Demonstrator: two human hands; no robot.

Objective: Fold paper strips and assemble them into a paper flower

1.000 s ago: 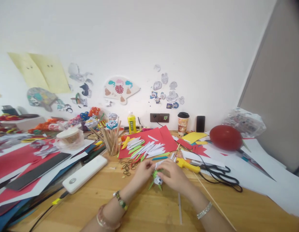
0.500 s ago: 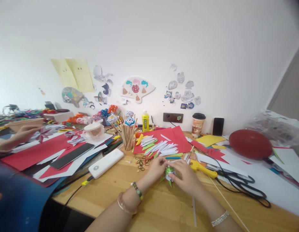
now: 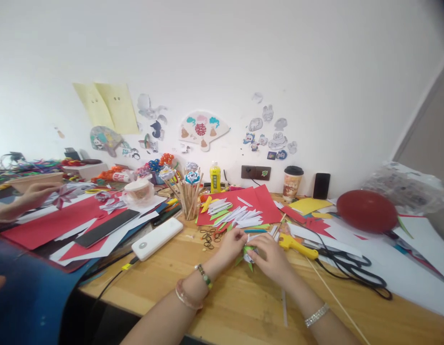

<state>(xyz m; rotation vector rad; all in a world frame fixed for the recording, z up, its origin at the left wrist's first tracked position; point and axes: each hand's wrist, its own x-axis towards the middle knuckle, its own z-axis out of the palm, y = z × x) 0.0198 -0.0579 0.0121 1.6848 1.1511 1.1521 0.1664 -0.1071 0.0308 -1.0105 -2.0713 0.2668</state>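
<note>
A small green and white folded-paper piece (image 3: 248,258) with pointed green tips is between my hands, over the wooden table. My left hand (image 3: 233,245) pinches at its upper left side, thumb and fingertips together. From the right, my right hand (image 3: 271,254) has its fingers closed around the piece and covers much of it. Just beyond my hands, several folded white and green paper strips (image 3: 239,215) lie on red paper (image 3: 267,203). Black rubber bands (image 3: 208,238) are scattered to the left of my left hand.
A yellow glue gun (image 3: 297,246) and black-handled scissors (image 3: 365,275) lie to the right. A white power bank (image 3: 157,240) with a cable is on the left. Behind stand a cup of sticks (image 3: 190,203), a yellow bottle (image 3: 215,178) and a lidded coffee cup (image 3: 292,183). Another person's hand (image 3: 38,194) works at far left.
The view has shifted slightly. My hands stay on the paper piece, with only small finger movements. The other person's hand is in nearly the same place.
</note>
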